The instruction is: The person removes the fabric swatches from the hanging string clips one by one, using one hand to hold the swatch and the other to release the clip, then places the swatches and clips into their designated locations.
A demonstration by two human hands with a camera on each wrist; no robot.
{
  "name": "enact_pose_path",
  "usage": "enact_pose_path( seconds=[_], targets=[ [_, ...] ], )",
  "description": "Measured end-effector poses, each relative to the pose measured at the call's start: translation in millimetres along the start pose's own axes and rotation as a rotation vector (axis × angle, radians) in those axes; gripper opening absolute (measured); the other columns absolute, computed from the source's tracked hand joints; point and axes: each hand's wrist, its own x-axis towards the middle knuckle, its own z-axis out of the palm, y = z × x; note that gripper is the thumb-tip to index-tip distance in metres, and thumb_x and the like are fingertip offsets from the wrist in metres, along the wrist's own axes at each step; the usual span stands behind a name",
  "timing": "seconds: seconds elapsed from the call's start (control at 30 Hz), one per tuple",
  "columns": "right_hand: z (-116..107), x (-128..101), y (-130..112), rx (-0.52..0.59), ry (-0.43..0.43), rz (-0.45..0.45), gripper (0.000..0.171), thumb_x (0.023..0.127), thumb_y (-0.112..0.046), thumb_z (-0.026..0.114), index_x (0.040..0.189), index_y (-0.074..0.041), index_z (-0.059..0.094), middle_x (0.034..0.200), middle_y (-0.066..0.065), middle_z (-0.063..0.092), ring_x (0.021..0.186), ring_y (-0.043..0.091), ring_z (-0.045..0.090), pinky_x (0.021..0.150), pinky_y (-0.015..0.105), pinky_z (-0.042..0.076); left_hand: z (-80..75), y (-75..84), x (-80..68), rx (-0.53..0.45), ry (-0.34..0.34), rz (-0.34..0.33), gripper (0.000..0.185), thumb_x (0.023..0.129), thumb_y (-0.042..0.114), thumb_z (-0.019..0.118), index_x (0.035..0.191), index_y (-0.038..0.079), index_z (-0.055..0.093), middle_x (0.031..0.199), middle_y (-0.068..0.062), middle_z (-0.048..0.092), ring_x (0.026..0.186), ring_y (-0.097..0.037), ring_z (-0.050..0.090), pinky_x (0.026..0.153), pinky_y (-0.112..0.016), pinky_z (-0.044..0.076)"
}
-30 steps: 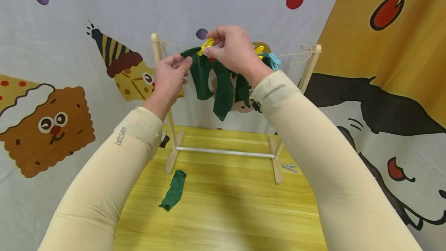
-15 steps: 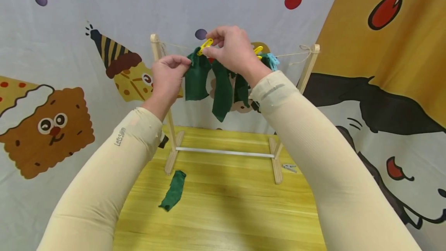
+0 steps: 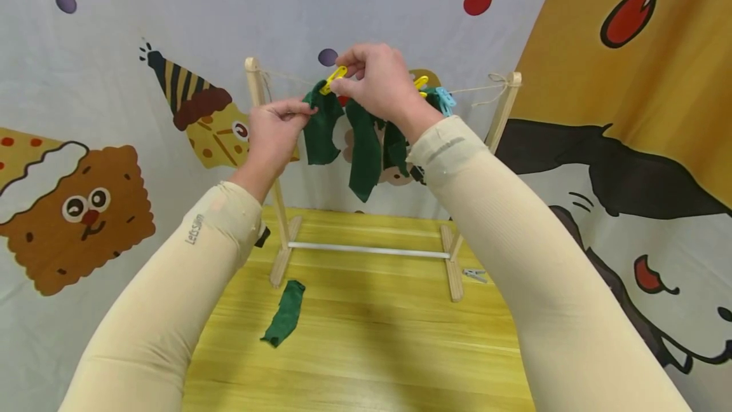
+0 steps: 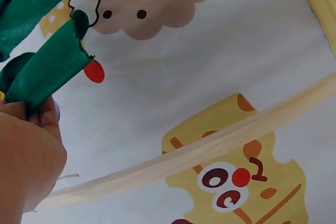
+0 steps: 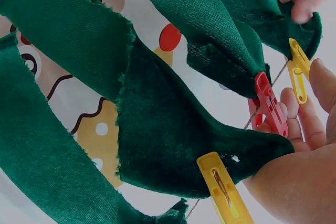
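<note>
Left hand point(image 3: 274, 135) pinching the edge of a dark green cloth strip point(image 3: 320, 129) hung on the string line, right hand point(image 3: 374, 84) squeezing a yellow plastic clothespin point(image 3: 333, 79) at its top, hiding the neighbouring pegs, another green strip point(image 3: 284, 313) lying on the yellow wooden worktop point(image 3: 366, 336).

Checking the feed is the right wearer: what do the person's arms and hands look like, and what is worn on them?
Both arms wear tight, cream-coloured ribbed sleeves from upper arm to wrist. The left sleeve carries small grey lettering near the forearm; the right sleeve has a short grey stripe near its cuff. The left hand and right hand are bare, with no gloves, rings or watch visible.
</note>
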Motion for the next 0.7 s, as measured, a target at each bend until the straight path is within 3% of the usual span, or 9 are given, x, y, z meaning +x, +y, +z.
enact_pose_path(
  seconds=[0.07,0.2,0.3,0.53,0.7],
  targets=[
    [0.0,-0.1,0.1,-0.002,-0.004,-0.003,0.039,0.094,-0.036,0.067,0.13,-0.023,0.064,0.122,-0.001,0.064,0.107,0.011,0.059,0.092,0.022,0.051,-1.4,-0.4,-0.5,0.025,-0.021,0.003,0.019,0.094,0.018,0.068,0.11,0.021,0.078,0.126,0.004,0.069,0.099,-0.01,0.068,0.084,-0.02,0.054],
    [-0.7,0.4,0.7,-0.014,-0.014,0.003,0.039,0.094,-0.036,0.067,0.131,-0.023,0.064,0.122,-0.002,0.064,0.108,0.011,0.058,0.093,0.022,0.051,-2.6,0.8,-0.9,0.07,-0.046,-0.006,0.032,0.096,0.023,0.065,0.124,0.038,0.068,0.14,0.008,0.059,0.106,-0.011,0.067,0.071,-0.022,0.05],
    [-1.7,1.5,0.2,-0.005,-0.018,0.016,0.039,0.093,-0.034,0.068,0.13,-0.023,0.065,0.122,-0.001,0.064,0.107,0.012,0.058,0.094,0.023,0.051,-3.0,2.3,-1.3,0.084,-0.057,-0.008,0.038,0.096,0.023,0.065,0.129,0.043,0.063,0.146,0.005,0.054,0.118,-0.012,0.064,0.079,-0.022,0.053],
    [0.0,2.7,-2.1,0.017,0.014,0.051,0.035,0.092,-0.03,0.071,0.125,-0.02,0.07,0.119,0.001,0.069,0.104,0.012,0.063,0.093,0.024,0.053,-2.6,4.9,-2.7,0.083,-0.074,-0.018,0.044,0.096,0.023,0.065,0.132,0.048,0.058,0.147,0.003,0.051,0.114,-0.015,0.064,0.084,-0.026,0.055],
    [1.0,1.4,-1.6,0.031,0.085,0.072,0.032,0.09,-0.028,0.072,0.121,-0.02,0.073,0.118,-0.001,0.072,0.101,0.011,0.066,0.091,0.024,0.055,-1.8,7.3,-3.6,0.066,-0.089,-0.032,0.045,0.096,0.021,0.065,0.133,0.048,0.057,0.148,0.003,0.05,0.117,-0.016,0.063,0.098,-0.033,0.054]
  ],
)
